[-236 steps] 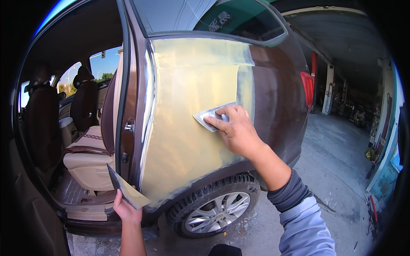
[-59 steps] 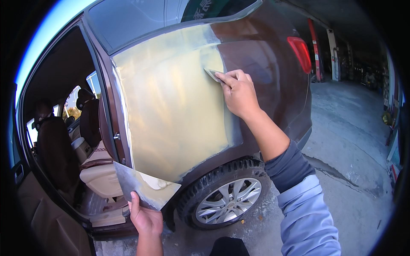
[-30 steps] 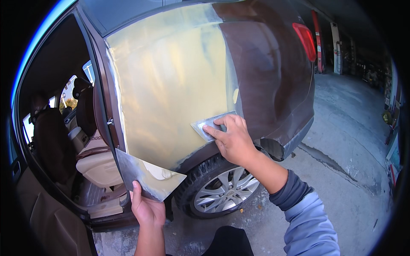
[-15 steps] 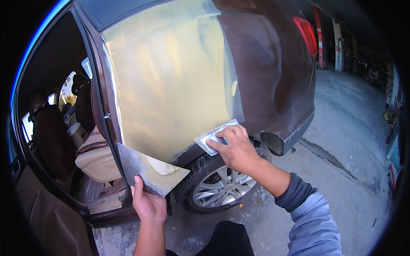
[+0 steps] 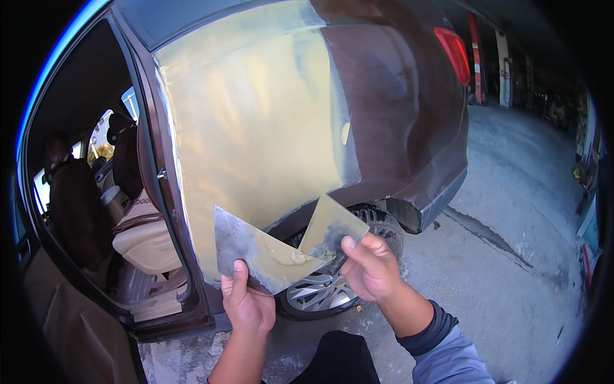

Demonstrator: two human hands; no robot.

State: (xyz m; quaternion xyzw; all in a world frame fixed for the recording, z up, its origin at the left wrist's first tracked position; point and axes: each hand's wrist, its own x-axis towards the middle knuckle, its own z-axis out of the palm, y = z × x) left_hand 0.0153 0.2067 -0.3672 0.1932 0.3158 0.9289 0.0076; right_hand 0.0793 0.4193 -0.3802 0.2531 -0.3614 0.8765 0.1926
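My left hand (image 5: 248, 306) grips the lower edge of a flat, grey-smeared putty board (image 5: 259, 253), thumb on its face. A streak of cream filler (image 5: 291, 257) lies along the board's right part. In my right hand (image 5: 374, 269) is a flat putty spreader (image 5: 332, 229), held by its lower right side with the thumb on top. The spreader's lower left corner meets or overlaps the board's right tip; whether they touch is hard to tell. Behind both tools, the brown car's rear side panel (image 5: 256, 121) is coated with pale yellow filler.
Below the panel is the rear wheel (image 5: 320, 296), partly hidden by the board and spreader. At left the rear doorway is open, showing a beige seat (image 5: 148, 246) and the door (image 5: 70, 320). A red tail light (image 5: 453, 54) sits upper right. Concrete floor (image 5: 511, 173) extends right.
The spreader has left the panel's lower edge and turned over toward the board, its smeared face now showing. My left hand has brought the board a little right and down.
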